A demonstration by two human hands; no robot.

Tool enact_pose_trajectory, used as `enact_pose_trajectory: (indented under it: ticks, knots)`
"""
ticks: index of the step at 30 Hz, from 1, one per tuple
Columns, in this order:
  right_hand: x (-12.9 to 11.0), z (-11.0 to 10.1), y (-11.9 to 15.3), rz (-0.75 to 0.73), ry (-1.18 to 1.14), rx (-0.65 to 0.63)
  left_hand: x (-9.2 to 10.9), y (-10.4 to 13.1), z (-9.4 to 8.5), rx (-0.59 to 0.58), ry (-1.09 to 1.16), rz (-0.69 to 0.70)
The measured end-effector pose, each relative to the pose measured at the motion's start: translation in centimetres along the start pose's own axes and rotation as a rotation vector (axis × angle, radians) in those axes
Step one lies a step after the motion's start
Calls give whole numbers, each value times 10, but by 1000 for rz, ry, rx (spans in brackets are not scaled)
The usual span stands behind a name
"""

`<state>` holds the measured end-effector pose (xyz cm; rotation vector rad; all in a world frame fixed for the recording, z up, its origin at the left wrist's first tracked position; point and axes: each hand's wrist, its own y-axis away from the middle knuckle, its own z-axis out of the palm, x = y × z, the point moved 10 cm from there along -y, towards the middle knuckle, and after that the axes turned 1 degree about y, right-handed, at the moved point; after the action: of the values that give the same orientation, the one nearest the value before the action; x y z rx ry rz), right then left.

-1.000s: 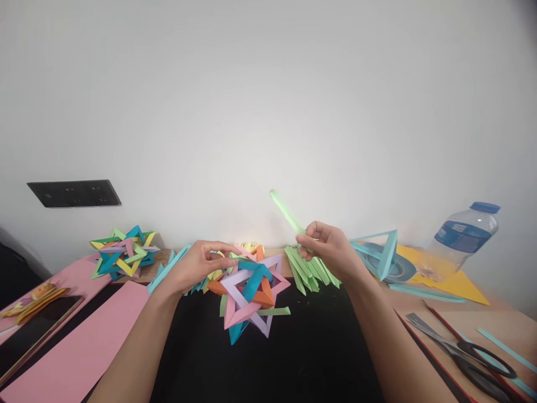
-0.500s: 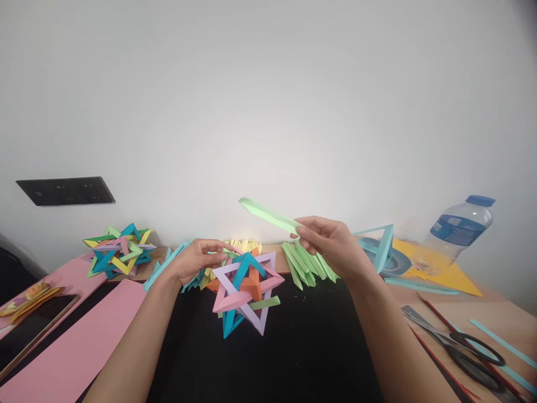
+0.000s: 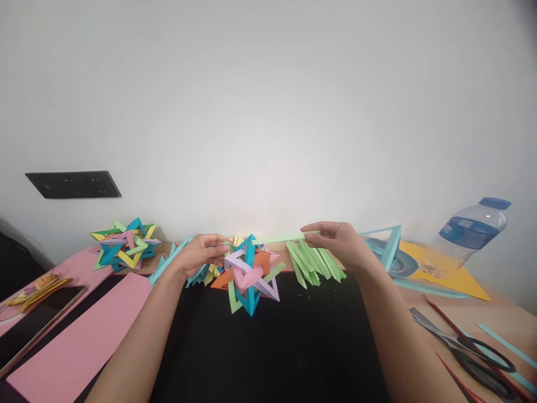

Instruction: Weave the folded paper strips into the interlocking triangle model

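My left hand [image 3: 206, 253] grips the upper left of a many-coloured origami star [image 3: 251, 274], made of interlaced blue, lilac, pink, orange and green folded strips. The star is held up over a black mat [image 3: 268, 358]. In my right hand [image 3: 331, 240], a pale green folded paper strip [image 3: 283, 239] is pinched at its right end. It lies nearly level, its left end at the top of the star; whether the two touch I cannot tell. Behind them lies a pile of green folded strips [image 3: 314, 263].
Left stand a finished-looking paper star [image 3: 126, 244], pink paper [image 3: 79, 341] and a phone [image 3: 46, 319]. Blue strips [image 3: 170, 260] lie behind my left hand. To the right are a tape roll [image 3: 394, 263], yellow paper [image 3: 472, 282], a tilted-looking water bottle [image 3: 474, 229], scissors [image 3: 470, 350] and a pencil [image 3: 444, 316].
My right hand has lowered the green strip from above the star to its top and levelled it. The star has been turned and raised slightly in my left hand.
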<state>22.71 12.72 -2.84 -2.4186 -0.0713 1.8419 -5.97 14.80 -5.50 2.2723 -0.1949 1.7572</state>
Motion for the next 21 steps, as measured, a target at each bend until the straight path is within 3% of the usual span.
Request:
enact_pose_trajectory:
  ticks: [5, 11, 16, 21]
  knots:
    - [6, -12, -1, 47, 250, 33, -2, -3, 1, -1, -3, 18]
    - [20, -4, -3, 78, 324, -153, 10, 1, 5, -6, -26, 82]
    - [20, 3, 0, -9, 400, -295, 29, 6, 14, -42, -112, 237]
    - [28, 14, 6, -16, 529, -443, 27, 3, 15, -18, -161, 283]
